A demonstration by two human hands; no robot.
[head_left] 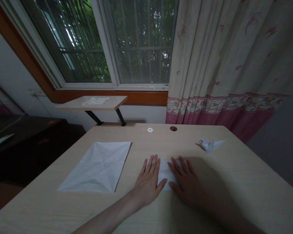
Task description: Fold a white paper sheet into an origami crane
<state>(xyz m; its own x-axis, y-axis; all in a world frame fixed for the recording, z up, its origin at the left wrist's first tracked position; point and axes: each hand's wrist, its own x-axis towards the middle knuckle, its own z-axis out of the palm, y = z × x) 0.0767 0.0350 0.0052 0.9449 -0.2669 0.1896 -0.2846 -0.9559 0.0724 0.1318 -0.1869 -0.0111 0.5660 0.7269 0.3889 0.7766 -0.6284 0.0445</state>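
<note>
Both my hands lie on a small white sheet of paper (164, 169) on the table. My left hand (148, 182) covers its left part, palm down with the fingers stretched out. Over the right part rests my right hand (185, 180), its fingers spread flat. Only the middle strip of the paper shows between them; its side edges are mostly hidden. To the left lies a larger creased white sheet (97, 165), unfolded. A folded paper crane (208, 145) sits beyond my right hand, touched by neither hand.
The wooden table (141, 211) has a cable hole (173, 128) and a small white ring (149, 130) near its back edge. At the back left, a raised shelf (117, 101) on black legs carries white paper (97, 100). A window and a curtain (210, 65) stand behind.
</note>
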